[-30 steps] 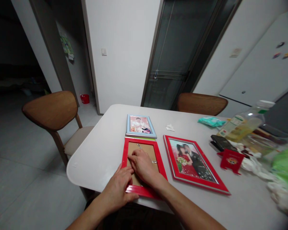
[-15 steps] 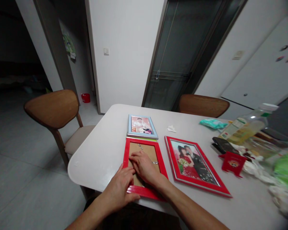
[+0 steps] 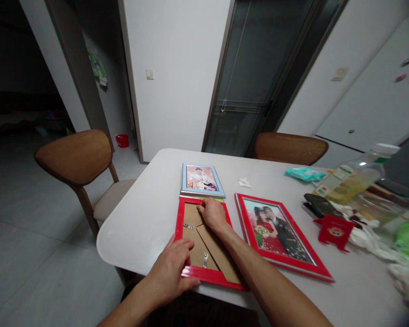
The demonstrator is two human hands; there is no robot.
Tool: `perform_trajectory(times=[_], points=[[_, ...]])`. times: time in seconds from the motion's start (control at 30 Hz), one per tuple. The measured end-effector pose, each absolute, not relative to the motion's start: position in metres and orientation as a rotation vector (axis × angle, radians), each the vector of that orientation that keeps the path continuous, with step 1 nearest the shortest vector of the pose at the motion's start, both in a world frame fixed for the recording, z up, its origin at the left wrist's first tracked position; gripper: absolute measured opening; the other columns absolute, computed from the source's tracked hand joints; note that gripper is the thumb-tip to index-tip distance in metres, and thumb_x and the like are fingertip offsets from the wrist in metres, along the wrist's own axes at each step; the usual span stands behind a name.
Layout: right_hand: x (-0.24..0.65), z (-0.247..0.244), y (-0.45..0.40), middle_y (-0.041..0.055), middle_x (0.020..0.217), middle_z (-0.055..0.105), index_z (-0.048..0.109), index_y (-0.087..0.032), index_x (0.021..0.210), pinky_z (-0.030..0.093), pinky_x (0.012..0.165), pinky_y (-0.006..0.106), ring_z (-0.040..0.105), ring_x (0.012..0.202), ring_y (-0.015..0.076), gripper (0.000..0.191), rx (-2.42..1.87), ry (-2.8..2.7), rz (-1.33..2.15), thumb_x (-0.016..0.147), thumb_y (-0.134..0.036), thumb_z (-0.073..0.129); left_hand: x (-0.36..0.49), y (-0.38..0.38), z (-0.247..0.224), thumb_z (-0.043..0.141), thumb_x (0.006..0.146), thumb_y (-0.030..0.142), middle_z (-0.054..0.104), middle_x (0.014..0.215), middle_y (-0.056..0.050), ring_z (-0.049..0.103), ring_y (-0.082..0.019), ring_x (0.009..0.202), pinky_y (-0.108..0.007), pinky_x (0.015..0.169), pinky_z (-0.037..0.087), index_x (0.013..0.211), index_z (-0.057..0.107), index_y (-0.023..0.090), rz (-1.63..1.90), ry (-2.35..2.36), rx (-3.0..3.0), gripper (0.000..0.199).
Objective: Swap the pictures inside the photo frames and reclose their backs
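A red picture frame (image 3: 179, 215) lies face down at the table's near edge, its brown backing board (image 3: 196, 243) showing. Small metal clips (image 3: 205, 260) sit on the board at its left and near sides. My left hand (image 3: 172, 263) grips the frame's near left corner, fingers over the left side and thumb at the near edge. At the far side of the backing, my right hand (image 3: 213, 214) has its fingers curled down where a clip was seen before; the fingertips cover it. The right forearm hides part of the frame's right side.
A second red frame (image 3: 282, 272) with a couple's photo lies at right, a light blue frame (image 3: 218, 177) beyond. A bottle (image 3: 356, 175), teal packet (image 3: 305, 174), black object (image 3: 322, 205), red stand (image 3: 336, 231) and crumpled tissues are at far right. Chairs (image 3: 75, 156) flank the table (image 3: 143, 218).
My right hand has moved from the left side of the backing to its far side, uncovering the left clip and more of the board. My left hand stays at the corner.
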State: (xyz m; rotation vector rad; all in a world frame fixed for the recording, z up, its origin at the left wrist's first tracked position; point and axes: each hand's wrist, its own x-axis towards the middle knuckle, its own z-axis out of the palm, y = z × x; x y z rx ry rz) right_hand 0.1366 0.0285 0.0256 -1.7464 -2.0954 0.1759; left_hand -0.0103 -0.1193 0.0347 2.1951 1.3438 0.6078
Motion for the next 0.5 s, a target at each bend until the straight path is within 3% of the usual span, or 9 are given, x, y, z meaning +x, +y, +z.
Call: perform_trajectory(times=[0.17, 0.33, 0.5], points=[[0.135, 0.024, 0.032, 0.0090, 0.073, 0.060, 0.059, -0.013, 0.071, 0.030, 0.054, 0.023, 0.053, 0.064, 0.0148, 0.018, -1.751, -2.042, 0.174, 0.073, -0.027, 0.048, -0.008, -0.119, 0.038, 0.070, 0.054, 0.025, 0.048, 0.120, -0.011, 0.040, -0.022, 0.113, -0.039, 0.097, 0.025, 0.077, 0.054, 0.016, 0.572, 1.381, 2.232, 0.029], [0.149, 0.033, 0.021, 0.0064, 0.075, 0.061, 0.060, -0.014, 0.073, 0.036, 0.061, 0.023, 0.053, 0.068, 0.0138, 0.023, -1.630, -2.047, 0.220, 0.076, -0.030, 0.043, 0.003, -0.124, 0.042, 0.071, 0.054, 0.030, 0.044, 0.123, -0.016, 0.036, -0.028, 0.115, -0.049, 0.098, 0.020, 0.085, 0.053, 0.015, 0.454, 1.445, 2.291, 0.039], [0.195, 0.042, -0.006, 0.0089, 0.091, 0.061, 0.059, -0.014, 0.090, 0.040, 0.071, 0.028, 0.055, 0.079, 0.0165, 0.029, -1.472, -1.680, 0.497, 0.074, -0.034, 0.045, 0.002, -0.130, 0.043, 0.060, 0.067, 0.024, 0.049, 0.118, -0.015, 0.040, -0.027, 0.113, -0.051, 0.099, 0.017, 0.085, 0.050, 0.016, 0.566, 1.391, 2.326, 0.022]])
